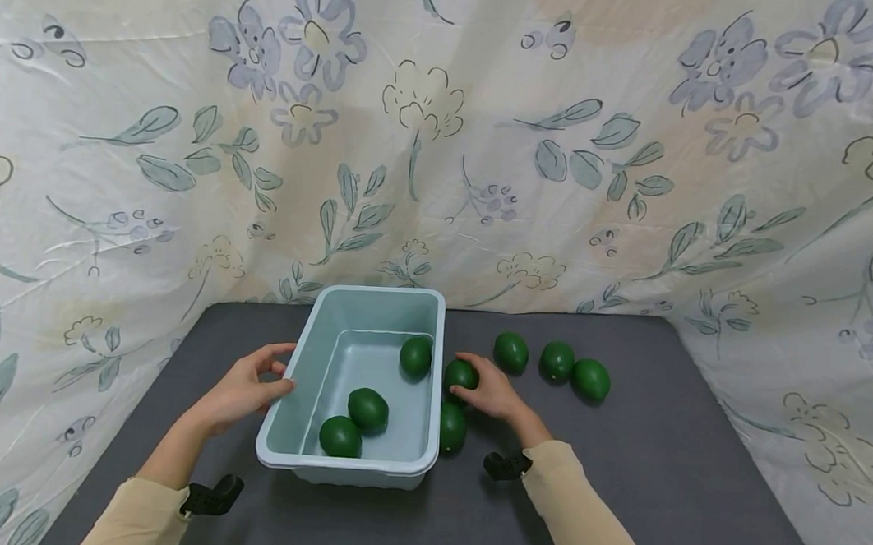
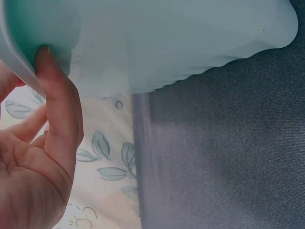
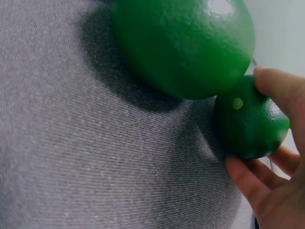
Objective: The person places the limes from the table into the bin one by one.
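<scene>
My right hand [image 1: 491, 388] holds a dark green avocado [image 1: 460, 376] between thumb and fingers, just outside the right wall of a pale blue plastic bin [image 1: 439, 330]. In the right wrist view, this avocado [image 3: 250, 119] shows a small pale stem spot, and a larger-looking avocado [image 3: 186, 43] is close to the camera. Another avocado [image 1: 452, 428] lies nearer, against the bin's right side. At the left rim, my left hand [image 1: 241, 390] grips the bin; the left wrist view shows a finger [image 2: 55, 95] against the wall below the rim.
Inside the bin lie three avocados: one at the far right [image 1: 415, 357] and two near the front [image 1: 367, 410]. Three more avocados [image 1: 556, 361] sit on the dark grey table [image 1: 656, 465], right of the bin. A floral cloth [image 1: 428, 140] hangs behind the table.
</scene>
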The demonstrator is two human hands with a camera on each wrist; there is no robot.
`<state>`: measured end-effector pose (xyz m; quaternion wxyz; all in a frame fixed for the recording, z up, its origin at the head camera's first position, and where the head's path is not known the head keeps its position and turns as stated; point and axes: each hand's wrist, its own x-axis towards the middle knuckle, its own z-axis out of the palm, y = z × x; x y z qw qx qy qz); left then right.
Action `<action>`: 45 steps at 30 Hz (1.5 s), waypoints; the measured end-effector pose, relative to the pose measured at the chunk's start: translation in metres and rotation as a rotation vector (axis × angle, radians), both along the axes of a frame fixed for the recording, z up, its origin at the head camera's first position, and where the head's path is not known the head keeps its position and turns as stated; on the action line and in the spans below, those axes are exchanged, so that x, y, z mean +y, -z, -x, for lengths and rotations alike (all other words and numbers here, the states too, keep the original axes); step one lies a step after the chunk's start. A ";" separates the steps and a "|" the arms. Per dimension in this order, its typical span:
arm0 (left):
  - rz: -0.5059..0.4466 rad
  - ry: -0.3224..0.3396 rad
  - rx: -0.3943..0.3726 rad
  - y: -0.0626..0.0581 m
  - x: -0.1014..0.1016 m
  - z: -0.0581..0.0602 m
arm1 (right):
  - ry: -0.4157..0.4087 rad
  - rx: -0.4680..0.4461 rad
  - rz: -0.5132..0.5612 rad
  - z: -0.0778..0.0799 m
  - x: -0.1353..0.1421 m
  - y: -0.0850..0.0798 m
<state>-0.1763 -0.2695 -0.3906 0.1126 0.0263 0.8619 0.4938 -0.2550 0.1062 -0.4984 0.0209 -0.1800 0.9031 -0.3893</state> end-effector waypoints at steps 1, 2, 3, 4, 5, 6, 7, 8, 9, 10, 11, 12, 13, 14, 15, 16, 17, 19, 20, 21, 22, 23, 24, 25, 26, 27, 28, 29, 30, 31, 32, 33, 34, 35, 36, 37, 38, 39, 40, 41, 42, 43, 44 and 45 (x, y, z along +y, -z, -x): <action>-0.001 0.001 0.000 0.000 0.000 0.000 | 0.004 -0.001 0.000 0.000 0.000 0.000; -0.003 0.003 -0.001 0.000 0.000 0.000 | 0.006 -0.001 0.000 0.000 0.000 0.000; -0.006 0.003 -0.001 0.000 0.000 0.000 | 0.008 -0.001 -0.001 -0.001 0.000 0.000; -0.007 0.004 -0.002 0.000 0.000 0.000 | 0.010 -0.003 0.000 -0.001 0.000 0.000; -0.008 0.005 -0.003 0.000 0.000 0.000 | 0.011 -0.003 0.003 -0.001 0.000 0.000; -0.009 0.007 -0.003 0.000 0.000 0.000 | 0.012 -0.006 0.006 -0.001 0.000 -0.001; -0.011 0.009 -0.004 0.000 0.000 0.000 | 0.014 -0.007 0.007 -0.002 0.001 -0.001; -0.012 0.009 -0.004 0.000 0.000 0.000 | 0.014 -0.009 0.010 -0.002 0.001 -0.001; -0.013 0.009 -0.004 0.000 0.000 0.000 | 0.016 -0.009 0.010 -0.003 0.001 -0.001; -0.014 0.009 -0.005 0.000 0.000 0.000 | 0.017 -0.009 0.013 -0.003 0.001 -0.001; -0.015 0.009 -0.005 0.000 0.000 0.001 | 0.017 -0.009 0.016 -0.003 0.002 -0.001; -0.015 0.010 -0.006 0.000 0.000 0.001 | 0.018 -0.009 0.020 -0.003 0.002 0.000; -0.015 0.011 -0.006 0.001 0.000 0.001 | 0.020 -0.007 0.020 -0.003 0.003 0.001; -0.014 0.011 -0.005 0.001 0.000 0.001 | 0.021 -0.005 0.024 -0.003 0.004 0.002; -0.014 0.010 -0.006 0.001 -0.001 0.001 | 0.023 -0.001 0.027 -0.003 0.004 0.002; -0.013 0.009 -0.005 0.001 -0.001 0.001 | 0.024 0.005 0.032 -0.003 0.005 0.003; -0.012 0.009 -0.005 0.001 -0.001 0.002 | 0.024 0.011 0.037 -0.003 0.006 0.003; -0.009 0.007 -0.007 0.001 -0.001 0.002 | 0.026 0.027 0.035 -0.002 0.008 0.003; -0.009 0.005 -0.009 0.002 -0.001 0.002 | 0.025 0.035 0.036 -0.002 0.008 0.003; -0.008 0.004 -0.012 0.002 -0.001 0.003 | 0.026 0.042 0.034 -0.001 0.009 0.002; -0.008 0.003 -0.015 0.002 -0.001 0.003 | 0.028 0.048 0.033 -0.001 0.010 0.001; -0.008 0.001 -0.017 0.001 -0.001 0.003 | 0.027 0.055 0.031 -0.001 0.011 0.000; -0.009 0.000 -0.020 0.001 -0.001 0.003 | 0.028 0.061 0.028 0.000 0.012 -0.002; -0.009 -0.001 -0.021 0.001 0.000 0.003 | 0.030 0.066 0.026 0.000 0.013 -0.004; -0.009 -0.002 -0.022 0.001 0.000 0.003 | 0.031 0.068 0.024 0.000 0.014 -0.006; -0.008 -0.003 -0.022 0.000 0.000 0.003 | 0.031 0.070 0.025 0.000 0.015 -0.008; -0.007 -0.003 -0.023 0.000 0.000 0.003 | 0.031 0.072 0.025 0.001 0.016 -0.010; -0.005 -0.003 -0.023 0.000 0.000 0.003 | 0.027 0.074 0.026 0.001 0.017 -0.012; -0.005 -0.003 -0.022 -0.001 0.000 0.003 | 0.024 0.072 0.028 0.001 0.018 -0.014; -0.002 -0.002 -0.022 -0.001 0.000 0.003 | 0.021 0.078 0.028 0.002 0.020 -0.016; -0.002 -0.002 -0.022 -0.001 0.000 0.003 | 0.020 0.076 0.030 0.002 0.021 -0.018; -0.001 -0.001 -0.021 -0.001 0.000 0.003 | 0.018 0.078 0.038 0.002 0.022 -0.021; 0.000 -0.001 -0.021 -0.001 0.000 0.003 | 0.018 0.080 0.040 0.002 0.023 -0.023; 0.000 -0.001 -0.020 -0.001 0.000 0.003 | 0.018 0.083 0.043 0.002 0.024 -0.026; 0.001 -0.001 -0.020 -0.001 0.000 0.003 | 0.020 0.087 0.041 0.002 0.025 -0.028; 0.002 -0.001 -0.020 -0.001 0.000 0.003 | 0.023 0.091 0.039 0.002 0.026 -0.031; 0.003 -0.002 -0.020 0.000 0.000 0.003 | 0.029 0.089 0.041 0.002 0.027 -0.033; 0.004 -0.002 -0.021 0.000 0.000 0.004 | 0.033 0.093 0.041 0.002 0.027 -0.036; 0.005 -0.003 -0.021 0.000 0.000 0.004 | 0.037 0.094 0.039 0.002 0.028 -0.038; 0.006 -0.004 -0.021 0.000 0.000 0.004 | 0.041 0.096 0.037 0.002 0.029 -0.040; 0.007 -0.004 -0.020 0.001 -0.001 0.004 | 0.045 0.097 0.038 0.002 0.030 -0.042; 0.009 -0.005 -0.020 0.001 -0.001 0.004 | 0.050 0.096 0.039 0.002 0.030 -0.044; 0.010 -0.006 -0.021 0.001 -0.001 0.004 | 0.053 0.096 0.043 0.002 0.031 -0.046; 0.011 -0.006 -0.020 0.001 -0.001 0.004 | 0.056 0.094 0.044 0.002 0.032 -0.048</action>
